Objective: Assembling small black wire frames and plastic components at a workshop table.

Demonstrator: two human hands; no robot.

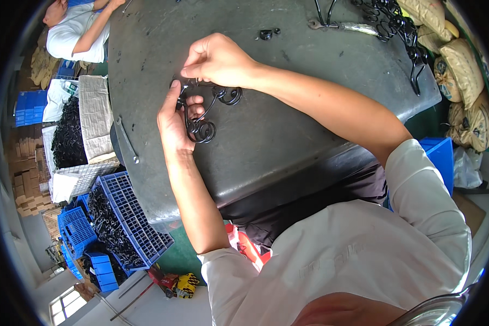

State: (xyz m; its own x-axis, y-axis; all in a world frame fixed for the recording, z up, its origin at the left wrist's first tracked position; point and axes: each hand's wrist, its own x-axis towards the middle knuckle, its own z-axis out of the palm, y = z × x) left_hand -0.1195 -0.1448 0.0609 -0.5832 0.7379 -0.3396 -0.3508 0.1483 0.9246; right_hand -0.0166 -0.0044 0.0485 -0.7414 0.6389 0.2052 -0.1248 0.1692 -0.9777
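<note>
My left hand (174, 119) holds a black wire double torsion spring (204, 132) over the dark table. Its two coils hang by my fingers, one below and one to the right. My left thumb points up beside the spring's upper end. Just above it, my right hand (217, 58) is closed, with thumb and forefinger pinched together at that end. A small shiny metal piece shows below the right fingertips, too small to name.
A wrench (126, 140) lies at the table's left edge. Small black parts (265, 35) and a second wrench (323, 25) lie farther back. Black springs (388, 22) are heaped at the far right. Blue crates (133, 217) stand left. Another person (81, 32) works at the far left.
</note>
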